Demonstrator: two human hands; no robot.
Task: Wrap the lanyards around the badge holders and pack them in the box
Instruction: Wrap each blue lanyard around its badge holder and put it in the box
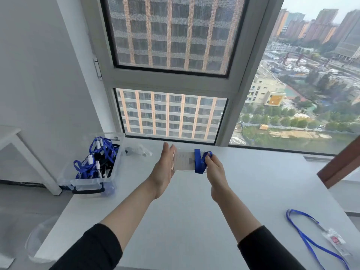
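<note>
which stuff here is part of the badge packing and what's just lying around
Job: badge holder, blue lanyard round it, left hand, right hand, clear box, unwrapped lanyard with badge.
Lying about: crumpled clear plastic, white side table.

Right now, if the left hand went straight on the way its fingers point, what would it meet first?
Probably the lower window pane. The left hand points its straight fingers toward it, and nothing shows between them, though depth is unclear.

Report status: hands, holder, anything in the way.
Left hand flat against badge holder; right hand pinches blue lanyard wound round it. Box at left, open, way clear.
</note>
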